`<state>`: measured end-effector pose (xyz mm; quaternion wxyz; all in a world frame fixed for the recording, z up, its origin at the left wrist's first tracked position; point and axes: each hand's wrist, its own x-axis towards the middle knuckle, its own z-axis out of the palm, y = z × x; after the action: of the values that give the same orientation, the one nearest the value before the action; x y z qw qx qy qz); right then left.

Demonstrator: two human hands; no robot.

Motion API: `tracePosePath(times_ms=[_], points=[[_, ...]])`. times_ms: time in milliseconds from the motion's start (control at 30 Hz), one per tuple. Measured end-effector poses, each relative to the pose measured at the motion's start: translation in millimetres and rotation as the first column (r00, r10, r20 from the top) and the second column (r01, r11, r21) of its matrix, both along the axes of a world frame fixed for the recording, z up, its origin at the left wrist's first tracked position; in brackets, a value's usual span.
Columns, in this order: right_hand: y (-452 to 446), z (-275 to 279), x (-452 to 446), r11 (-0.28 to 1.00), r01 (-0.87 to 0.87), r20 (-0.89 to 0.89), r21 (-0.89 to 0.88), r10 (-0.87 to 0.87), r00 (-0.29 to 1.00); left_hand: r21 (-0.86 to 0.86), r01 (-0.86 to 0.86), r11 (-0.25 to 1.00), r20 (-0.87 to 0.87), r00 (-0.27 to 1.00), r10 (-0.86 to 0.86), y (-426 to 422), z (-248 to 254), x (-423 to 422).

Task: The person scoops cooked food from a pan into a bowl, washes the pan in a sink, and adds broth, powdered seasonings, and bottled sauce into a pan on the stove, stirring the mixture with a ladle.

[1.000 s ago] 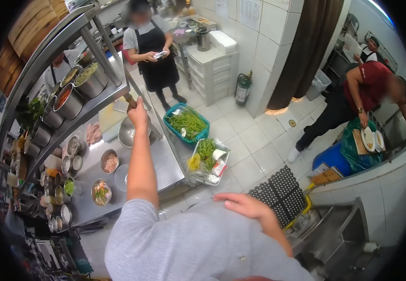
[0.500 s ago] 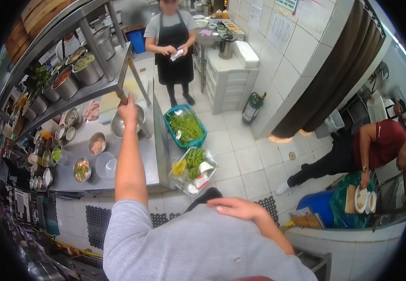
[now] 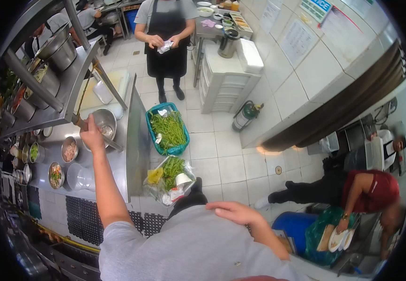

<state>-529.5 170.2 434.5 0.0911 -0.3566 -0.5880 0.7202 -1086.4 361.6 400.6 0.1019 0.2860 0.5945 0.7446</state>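
My left hand [image 3: 93, 136] is stretched out to the shelf corner and wrapped round the metal shelf post [image 3: 112, 143]. A steel mixing bowl [image 3: 109, 122] with some pale food in it sits on the counter just beyond that hand. My right hand [image 3: 233, 211] lies flat against the front of my grey shirt [image 3: 189, 239], fingers extended and holding nothing. Nearer on the counter are a bowl of pale pinkish pieces [image 3: 70, 151], a bowl of mixed chopped vegetables [image 3: 55, 176] and a clear plastic container [image 3: 78, 178].
A teal crate of greens [image 3: 169, 129] and a plastic-lined container of greens [image 3: 171, 174] stand on the floor. A person in a black apron [image 3: 166, 42] holds something white. Another person in a red shirt [image 3: 371, 189] bends over plates at right. A fire extinguisher [image 3: 247, 116] stands by the wall.
The view has shifted, with the counter and crates now further left and the apron-wearing person higher in frame. My left hand keeps hold of the post; my right hand stays on my shirt.
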Motion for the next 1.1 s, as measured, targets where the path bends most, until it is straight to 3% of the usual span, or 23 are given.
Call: tracePosePath(times_ms=[67,133,167,233,267,300,367,400,467,500,567,600,667,700,767,800,833,900,1000,1067,1100], points=[[50.2,9.6,5.0,0.993,-0.119,0.272,0.022,0.109,0.956,0.069,-0.043,0.997,-0.014,0.999,0.044,5.3,3.6,6.9],[105.0,23.8,28.9,0.898,-0.335,0.494,0.286,0.161,0.854,0.082,-0.057,0.995,-0.023,0.998,0.059,7.8,0.6,7.0],[135.4,29.7,51.1,0.832,-0.345,0.493,0.434,0.101,0.864,0.088,-0.067,0.994,-0.026,0.997,0.069,8.4,-0.2,6.1],[195.1,65.4,100.7,0.691,-0.248,0.554,0.680,-0.262,0.790,0.109,-0.077,0.991,-0.035,0.996,0.081,8.9,3.8,8.8],[224.4,108.3,116.7,0.731,-0.035,0.495,0.682,-0.426,0.757,0.083,-0.095,0.992,-0.053,0.994,0.100,8.6,1.9,7.7],[247.6,141.8,141.3,0.524,-0.112,0.473,0.844,-0.629,0.617,0.061,-0.115,0.991,-0.070,0.990,0.119,9.9,-0.1,6.0],[310.6,201.3,210.2,0.163,-0.183,0.229,0.970,-0.866,0.444,0.086,-0.117,0.989,-0.078,0.989,0.123,12.1,-3.1,1.2],[353.6,229.3,263.9,-0.060,-0.215,0.031,0.975,-0.917,0.397,0.061,-0.126,0.990,-0.065,0.989,0.130,12.6,-4.5,0.3],[431.2,317.7,364.2,-0.465,-0.392,-0.365,0.794,-0.880,0.304,0.053,-0.133,0.990,-0.031,0.990,0.135,12.1,-6.5,-0.1],[449.8,369.0,399.0,-0.468,-0.540,-0.482,0.700,-0.867,0.128,0.055,-0.149,0.987,-0.032,0.988,0.151,11.7,-6.4,-0.9],[503.0,451.6,482.4,-0.509,-0.590,-0.685,0.627,-0.722,-0.104,0.081,-0.129,0.988,0.015,0.992,0.129,12.7,-6.5,1.2],[504.9,474.7,480.3,-0.525,-0.584,-0.690,0.619,-0.719,-0.085,0.071,-0.154,0.985,0.010,0.988,0.154,13.5,-5.8,2.0],[517.4,510.4,485.1,-0.565,-0.669,-0.846,0.483,-0.499,-0.189,0.063,-0.190,0.980,-0.013,0.981,0.191,14.5,-6.1,3.1],[529.7,524.1,493.4,-0.581,-0.661,-0.850,0.475,-0.497,-0.175,0.050,-0.203,0.978,-0.046,0.978,0.206,13.3,-5.7,4.5],[578.3,549.1,549.5,-0.681,-0.558,-0.805,0.475,-0.592,0.037,0.077,-0.243,0.967,-0.037,0.969,0.246,16.5,-5.8,4.8],[582.0,540.9,539.4,-0.618,-0.433,-0.702,0.656,-0.711,-0.050,0.075,-0.254,0.964,-0.006,0.967,0.255,18.7,-5.8,4.3],[596.4,533.9,554.7,-0.629,-0.421,-0.708,0.653,-0.704,-0.045,0.067,-0.260,0.963,0.024,0.966,0.259,18.8,-4.6,5.0],[631.6,519.4,597.5,-0.831,-0.398,-0.815,0.389,-0.512,0.271,0.060,-0.272,0.960,-0.026,0.961,0.274,15.5,-5.3,5.1],[581.4,498.5,521.3,-0.720,-0.420,-0.767,0.553,-0.636,0.082,0.061,-0.321,0.945,-0.040,0.945,0.324,19.8,-24.2,-14.6],[528.3,480.4,430.6,-0.738,-0.429,-0.769,0.521,-0.624,0.139,0.076,-0.335,0.939,0.042,0.942,0.333,22.6,-21.7,-8.7],[533.5,482.5,434.0,-0.691,-0.469,-0.752,0.550,-0.654,0.081,0.031,-0.298,0.954,0.015,0.955,0.298,22.0,-17.4,-8.0]])
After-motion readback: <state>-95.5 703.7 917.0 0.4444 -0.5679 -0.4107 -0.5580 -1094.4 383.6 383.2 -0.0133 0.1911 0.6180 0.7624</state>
